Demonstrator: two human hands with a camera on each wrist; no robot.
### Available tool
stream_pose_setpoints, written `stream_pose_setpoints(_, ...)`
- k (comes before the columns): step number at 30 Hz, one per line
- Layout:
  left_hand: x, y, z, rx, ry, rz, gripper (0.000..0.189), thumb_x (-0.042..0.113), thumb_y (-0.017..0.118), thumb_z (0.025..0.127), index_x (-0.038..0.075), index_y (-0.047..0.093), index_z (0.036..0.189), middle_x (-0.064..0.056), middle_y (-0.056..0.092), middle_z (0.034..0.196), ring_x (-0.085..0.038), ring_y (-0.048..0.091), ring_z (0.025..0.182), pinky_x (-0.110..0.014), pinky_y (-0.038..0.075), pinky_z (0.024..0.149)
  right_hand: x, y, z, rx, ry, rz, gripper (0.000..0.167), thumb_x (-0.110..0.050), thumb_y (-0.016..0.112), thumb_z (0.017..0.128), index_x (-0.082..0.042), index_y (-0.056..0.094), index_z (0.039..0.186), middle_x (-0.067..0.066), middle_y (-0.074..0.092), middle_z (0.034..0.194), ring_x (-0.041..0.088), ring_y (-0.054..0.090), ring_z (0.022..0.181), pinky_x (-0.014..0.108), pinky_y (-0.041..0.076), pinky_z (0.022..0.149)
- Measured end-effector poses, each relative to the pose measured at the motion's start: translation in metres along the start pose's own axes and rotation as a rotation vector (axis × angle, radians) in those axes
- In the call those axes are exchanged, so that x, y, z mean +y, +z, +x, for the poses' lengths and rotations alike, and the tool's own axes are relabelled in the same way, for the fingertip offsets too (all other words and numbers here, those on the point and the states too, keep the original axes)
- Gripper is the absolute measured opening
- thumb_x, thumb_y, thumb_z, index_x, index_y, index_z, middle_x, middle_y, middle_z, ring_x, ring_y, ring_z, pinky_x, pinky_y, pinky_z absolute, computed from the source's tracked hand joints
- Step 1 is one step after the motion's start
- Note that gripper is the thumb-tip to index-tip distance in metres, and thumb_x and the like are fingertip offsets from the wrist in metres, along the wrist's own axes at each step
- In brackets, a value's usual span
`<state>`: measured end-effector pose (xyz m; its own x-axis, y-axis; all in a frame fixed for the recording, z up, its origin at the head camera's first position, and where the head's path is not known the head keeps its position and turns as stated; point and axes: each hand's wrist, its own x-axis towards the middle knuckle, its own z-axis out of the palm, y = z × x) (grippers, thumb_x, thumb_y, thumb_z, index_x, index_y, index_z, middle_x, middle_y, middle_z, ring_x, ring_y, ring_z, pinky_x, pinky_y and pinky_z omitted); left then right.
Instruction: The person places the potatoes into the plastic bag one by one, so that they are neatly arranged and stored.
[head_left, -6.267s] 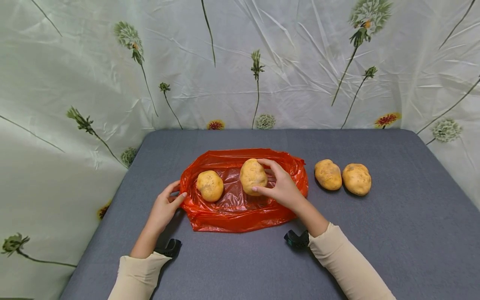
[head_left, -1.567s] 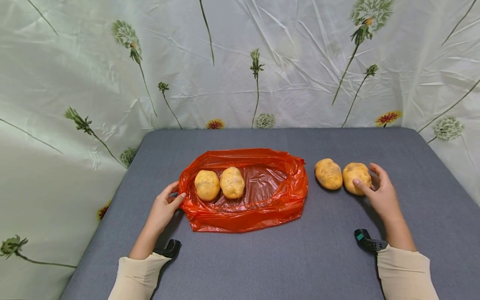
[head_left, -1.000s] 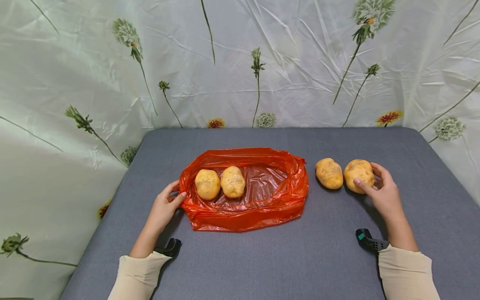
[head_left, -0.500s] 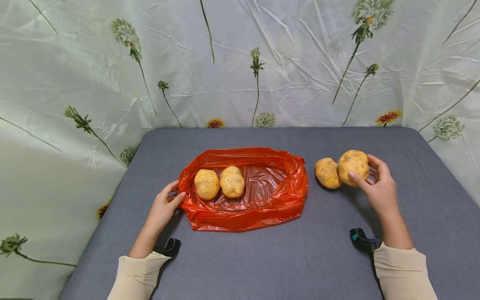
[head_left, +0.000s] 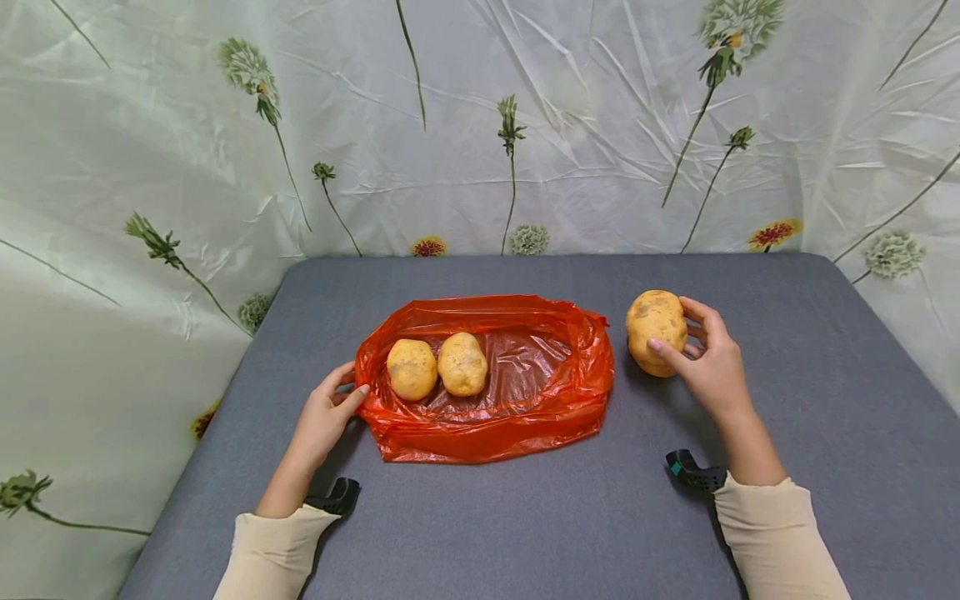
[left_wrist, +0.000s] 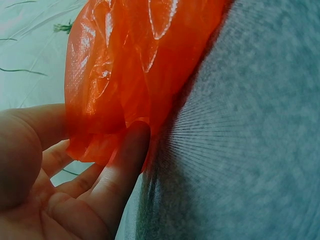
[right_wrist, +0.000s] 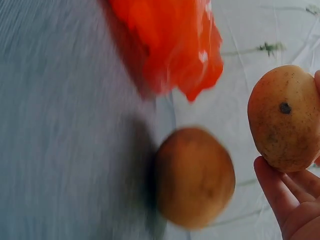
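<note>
My left hand pinches the left edge of a red plastic bag, its thumb outside the rim in the left wrist view. The bag lies spread with its mouth upward, and two potatoes sit side by side in its left half. To the right of the bag, my right hand grips a potato between thumb and fingers, raised off the table. A further potato rests on the table; in the head view the held one covers most of it.
The grey cloth-topped table reaches back to a pale curtain with a flower print. A black wrist camera mount sits below each hand.
The second potato was laid in the bag beside the first. My right hand then took the rightmost potato, lifted it and carried it left over its neighbour. My left hand stayed at the bag.
</note>
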<state>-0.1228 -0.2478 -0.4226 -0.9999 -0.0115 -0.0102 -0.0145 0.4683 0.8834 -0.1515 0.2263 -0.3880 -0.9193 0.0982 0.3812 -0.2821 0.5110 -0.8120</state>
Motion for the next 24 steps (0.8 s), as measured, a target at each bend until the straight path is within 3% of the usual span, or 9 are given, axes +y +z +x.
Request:
stream_pose_setpoints(6, 0.000, 0.000, 0.000, -0.005, -0.012, -0.014, 0.047, 0.018, 0.056, 0.090, 0.004, 0.040, 0.132, -0.021, 0.047, 0.115, -0.014, 0.057, 0.081, -0.024, 0.046, 0.064, -0.025, 0.019, 0.004, -0.066, -0.026, 0.027, 0.064, -0.004, 0.072, 0.074, 0.000, 0.041, 0.129, 0.016, 0.046, 0.125, 0.006, 0.048, 0.097, 0.011, 0.039, 0.074)
stream_pose_setpoints(13, -0.001, -0.001, 0.001, 0.001, 0.012, -0.001, 0.046, 0.018, 0.055, 0.091, 0.003, 0.041, 0.132, -0.021, 0.048, 0.117, -0.025, 0.058, 0.087, -0.024, 0.045, 0.064, -0.055, 0.042, 0.007, -0.166, -0.065, 0.121, 0.061, 0.002, 0.070, 0.074, 0.009, 0.038, 0.126, 0.024, 0.044, 0.124, 0.033, 0.049, 0.101, 0.013, 0.041, 0.073)
stream_pose_setpoints(16, 0.000, -0.001, 0.000, -0.001, 0.019, -0.011, 0.046, 0.017, 0.056, 0.090, 0.003, 0.040, 0.132, -0.021, 0.048, 0.119, -0.026, 0.058, 0.088, -0.023, 0.045, 0.065, -0.050, 0.055, 0.009, -0.217, -0.064, 0.148, 0.063, 0.001, 0.071, 0.074, 0.007, 0.037, 0.127, 0.022, 0.043, 0.124, 0.035, 0.048, 0.104, 0.020, 0.043, 0.077)
stream_pose_setpoints(21, 0.001, 0.000, 0.000, 0.001, 0.010, -0.019, 0.045, 0.016, 0.056, 0.090, 0.004, 0.042, 0.131, -0.020, 0.049, 0.118, -0.027, 0.058, 0.088, -0.022, 0.045, 0.065, -0.033, 0.078, 0.012, -0.289, -0.053, 0.160, 0.066, -0.012, 0.074, 0.075, -0.003, 0.039, 0.130, 0.014, 0.045, 0.125, 0.027, 0.047, 0.108, 0.039, 0.043, 0.083)
stream_pose_setpoints(24, -0.001, 0.000, 0.001, -0.001, 0.002, -0.024, 0.044, 0.015, 0.056, 0.090, 0.005, 0.043, 0.131, -0.019, 0.049, 0.119, -0.028, 0.058, 0.088, -0.021, 0.045, 0.065, -0.034, 0.089, 0.012, -0.330, -0.064, 0.150, 0.066, -0.018, 0.074, 0.075, -0.006, 0.039, 0.131, 0.012, 0.044, 0.126, 0.024, 0.046, 0.109, 0.041, 0.043, 0.083)
